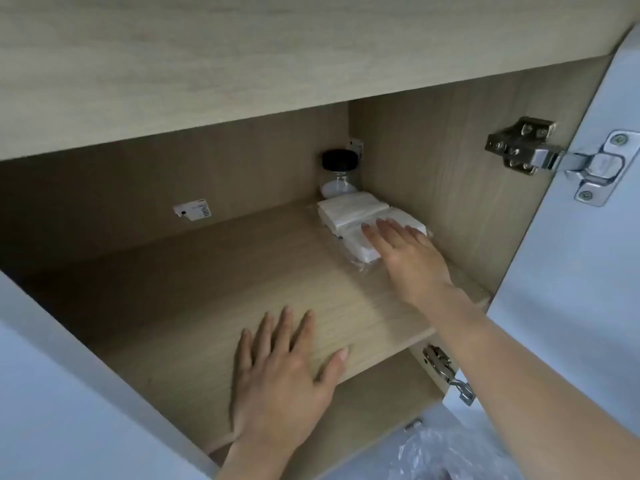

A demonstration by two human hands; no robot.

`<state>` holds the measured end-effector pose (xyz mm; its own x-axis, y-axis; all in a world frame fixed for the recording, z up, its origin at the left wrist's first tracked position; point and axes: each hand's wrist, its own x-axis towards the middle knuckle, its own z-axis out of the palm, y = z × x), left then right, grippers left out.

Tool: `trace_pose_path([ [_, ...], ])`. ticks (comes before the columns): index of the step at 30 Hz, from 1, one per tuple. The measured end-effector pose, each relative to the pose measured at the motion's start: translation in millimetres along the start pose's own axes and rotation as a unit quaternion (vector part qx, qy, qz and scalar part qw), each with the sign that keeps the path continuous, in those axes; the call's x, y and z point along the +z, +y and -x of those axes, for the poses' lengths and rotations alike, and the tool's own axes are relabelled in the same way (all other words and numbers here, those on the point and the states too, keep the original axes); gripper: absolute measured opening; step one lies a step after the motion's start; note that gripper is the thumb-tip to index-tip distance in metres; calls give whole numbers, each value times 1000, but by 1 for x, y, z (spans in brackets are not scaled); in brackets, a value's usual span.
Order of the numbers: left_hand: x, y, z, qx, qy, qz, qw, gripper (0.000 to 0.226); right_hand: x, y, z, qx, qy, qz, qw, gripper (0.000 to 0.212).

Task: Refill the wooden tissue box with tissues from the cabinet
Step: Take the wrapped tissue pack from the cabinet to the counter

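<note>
The job looks barely begun. The cabinet stands open, and the tissues lie at the back right corner of its shelf, wrapped in loose clear plastic, with nothing lifted out yet. The person's right hand reaches in and lies across the nearest packs, fingers straight and a little spread. It seems to be touching them rather than gripping, though I cannot tell how firmly it presses. The left hand lies flat on the front of the shelf with its fingers fanned, holding nothing. The wooden tissue box is nowhere in view, so I judge that taking hold of a pack, carrying it out and loading the box all remain to be done. By my count there are three white blocks of tissues, though the right hand covers part of the bundle and may hide more. Just behind them stands one glass jar with a black lid. One small label is stuck on the back wall, and a second sticker sits in the corner above the jar. The open right door carries two metal hinges, an upper hinge and a lower hinge. One heap of crumpled clear plastic lies below the cabinet.
</note>
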<state>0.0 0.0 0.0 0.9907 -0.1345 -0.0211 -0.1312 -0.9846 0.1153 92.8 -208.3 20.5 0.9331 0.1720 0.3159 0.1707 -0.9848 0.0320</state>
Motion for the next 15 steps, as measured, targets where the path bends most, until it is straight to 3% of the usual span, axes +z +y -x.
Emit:
trace_pose_path([
  [5, 5, -1, 0, 12, 56, 3, 998, 83, 16, 7, -8, -12, 38, 12, 999, 52],
  [9, 7, -3, 1, 14, 67, 2, 998, 84, 7, -4, 13, -34, 96, 40, 994, 45],
  [15, 1, -4, 3, 13, 74, 68, 995, 89, -22, -27, 72, -90, 61, 30, 994, 41],
])
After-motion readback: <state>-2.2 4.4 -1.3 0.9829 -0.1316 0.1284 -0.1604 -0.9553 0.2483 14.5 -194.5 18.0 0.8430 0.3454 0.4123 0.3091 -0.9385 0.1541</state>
